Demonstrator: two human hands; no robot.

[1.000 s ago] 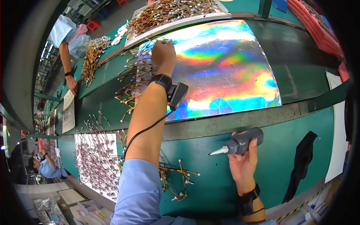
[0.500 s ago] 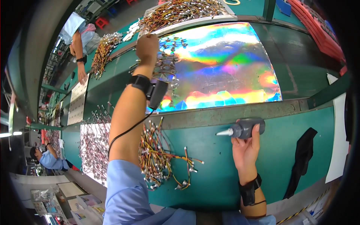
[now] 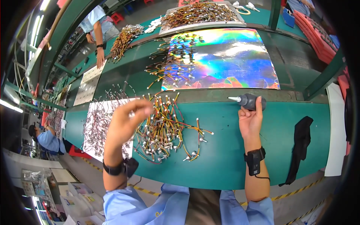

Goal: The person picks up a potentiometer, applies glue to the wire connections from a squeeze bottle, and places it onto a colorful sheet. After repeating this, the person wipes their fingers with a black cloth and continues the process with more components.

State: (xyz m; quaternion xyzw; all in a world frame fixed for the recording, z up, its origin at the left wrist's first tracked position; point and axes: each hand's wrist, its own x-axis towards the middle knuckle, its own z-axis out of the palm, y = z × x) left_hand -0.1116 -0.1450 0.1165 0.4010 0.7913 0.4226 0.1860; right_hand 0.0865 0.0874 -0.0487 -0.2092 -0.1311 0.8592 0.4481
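Note:
My right hand (image 3: 251, 122) grips a dark grey squeeze bottle (image 3: 253, 101) lying sideways in it, its white nozzle pointing left. My left hand (image 3: 125, 120) hovers with thumb and fingers apart, nothing visible in it. To its right is a loose heap of cable pieces (image 3: 163, 129), yellow, red and black wires with white connectors and silver metal ends. Beneath and left of that hand, more wired parts (image 3: 98, 129) cover a white sheet. Farther off, a column of similar cables (image 3: 176, 62) lies along the left edge of a shiny rainbow-coloured sheet (image 3: 232, 56).
Wire heaps fill a tray (image 3: 200, 13) at the back and another pile (image 3: 125, 39) stands left of it. A co-worker's hand (image 3: 100, 58) touches a pale perforated board (image 3: 88, 88). A black cloth sleeve (image 3: 301, 148) lies at right. Green posts (image 3: 324, 78) flank the bench.
My left hand has come back from the cables on the shiny sheet toward me, near the close heap, its fingers now apart. My right hand keeps holding the bottle. The view has shifted.

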